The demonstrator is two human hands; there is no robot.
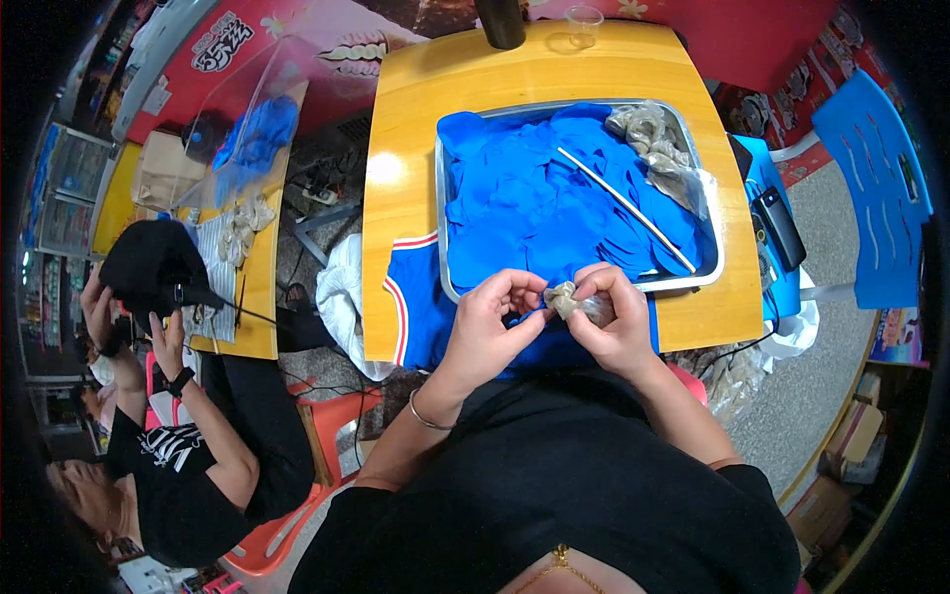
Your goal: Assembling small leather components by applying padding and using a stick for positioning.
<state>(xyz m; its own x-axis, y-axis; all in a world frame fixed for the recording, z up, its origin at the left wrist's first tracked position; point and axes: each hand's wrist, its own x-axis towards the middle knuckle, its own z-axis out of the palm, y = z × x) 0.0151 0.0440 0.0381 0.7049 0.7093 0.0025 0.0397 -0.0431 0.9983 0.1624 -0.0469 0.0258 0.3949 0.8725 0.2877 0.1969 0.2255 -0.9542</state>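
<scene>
Just over the near rim of a metal tray (441,188), both my hands are close together. My right hand (625,325) holds a small crumpled bundle of thin beige, see-through material (562,299) between thumb and fingers. Pinched closed beside it, my left hand (490,325) has its fingertips at the bundle's edge; what lies between them is too small to make out. Many thin, flat blue pieces (510,183) fill the tray in overlapping layers. A white stick (625,208) lies slantwise on them. More beige bundles (648,134) sit in the tray's far right corner.
Under my hands, a blue cloth with red and white trim (421,282) covers the near edge of the yellow table (416,119). A clear cup (584,28) stands at the back. To the left, another person holds a black cap (153,262). A blue chair (871,188) is at right.
</scene>
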